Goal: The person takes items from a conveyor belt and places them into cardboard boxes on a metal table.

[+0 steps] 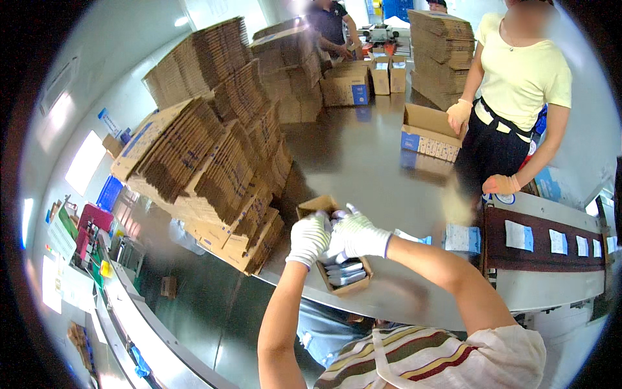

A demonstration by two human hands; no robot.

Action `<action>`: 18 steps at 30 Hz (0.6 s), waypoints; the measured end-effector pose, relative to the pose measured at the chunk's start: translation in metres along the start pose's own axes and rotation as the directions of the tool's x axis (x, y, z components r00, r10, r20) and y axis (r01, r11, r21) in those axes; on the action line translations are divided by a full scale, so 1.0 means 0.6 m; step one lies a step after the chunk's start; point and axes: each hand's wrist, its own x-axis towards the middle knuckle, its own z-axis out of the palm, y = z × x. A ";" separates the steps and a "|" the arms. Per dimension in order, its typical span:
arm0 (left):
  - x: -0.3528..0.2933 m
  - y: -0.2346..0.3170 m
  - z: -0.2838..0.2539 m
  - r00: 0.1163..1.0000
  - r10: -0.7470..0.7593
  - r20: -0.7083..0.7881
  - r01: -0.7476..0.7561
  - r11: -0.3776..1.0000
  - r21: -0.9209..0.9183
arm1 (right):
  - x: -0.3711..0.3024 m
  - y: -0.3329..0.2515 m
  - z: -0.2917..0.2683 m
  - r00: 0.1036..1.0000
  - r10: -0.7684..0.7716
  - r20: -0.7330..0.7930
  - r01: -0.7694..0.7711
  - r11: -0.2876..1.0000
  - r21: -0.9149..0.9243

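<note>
Both my hands wear white striped gloves and meet over a small open cardboard box (370, 280) at the near edge of the table. My left hand (308, 240) is closed at the box's left side, its fingertips turned inward. My right hand (364, 235) curls in from the right, closed, with one finger sticking up. Something pale shows between the two hands, but the gloves cover most of it. Several flat grey-white packets (345, 273) stand packed in the near end of the box. The box's far end shows just beyond my fingers.
Tall stacks of flattened cartons (214, 149) stand along the left. At right, a dark conveyor belt (538, 243) carries several white-and-blue packets; another packet (462, 238) lies at its end. A gloved co-worker touches an open carton (431, 133). More cartons (345, 85) and another person are farther back.
</note>
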 end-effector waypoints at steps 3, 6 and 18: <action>0.015 0.023 0.010 0.898 -0.005 0.440 -0.089 0.977 0.193 | -0.074 -0.001 -0.017 0.847 0.019 -0.531 0.123 0.965 0.230; 0.026 0.025 0.004 0.826 0.043 0.562 -0.148 0.979 0.143 | -0.127 -0.064 -0.018 0.873 -0.185 -0.450 0.284 0.945 0.162; 0.002 0.067 0.014 0.665 0.283 0.691 -0.310 0.947 -0.090 | -0.131 -0.070 0.119 0.868 -0.235 -0.437 0.335 0.927 0.167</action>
